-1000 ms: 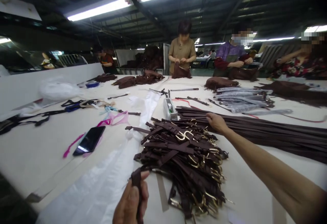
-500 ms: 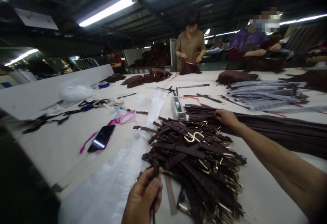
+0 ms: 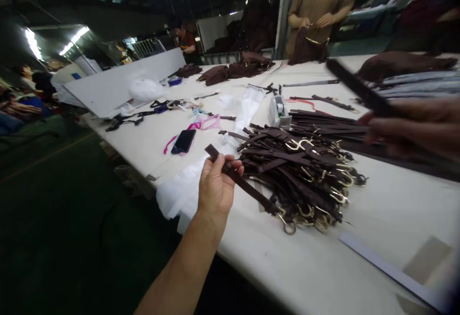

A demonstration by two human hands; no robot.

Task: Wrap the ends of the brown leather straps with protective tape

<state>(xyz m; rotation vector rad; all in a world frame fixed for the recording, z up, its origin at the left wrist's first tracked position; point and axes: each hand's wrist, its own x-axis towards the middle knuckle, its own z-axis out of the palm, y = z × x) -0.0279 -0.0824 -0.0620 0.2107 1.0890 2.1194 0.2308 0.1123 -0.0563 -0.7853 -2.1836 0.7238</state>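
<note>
Left hand (image 3: pixel 215 188): closed on a short brown strap (image 3: pixel 244 183), its ring end down by the buckled strap heap (image 3: pixel 302 171).
Right hand (image 3: pixel 413 130): blurred, gripping a long dark strap (image 3: pixel 359 90) raised over the flat strap bundle (image 3: pixel 323 123).
Progress, judged: one pair in hand; most straps unpaired on the table (image 3: pixel 323 267).

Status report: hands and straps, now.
Left hand grips a short buckle strap above the table edge. Right hand, blurred, holds a long strap raised. Strap pile lies between them; nothing blocks.
</note>
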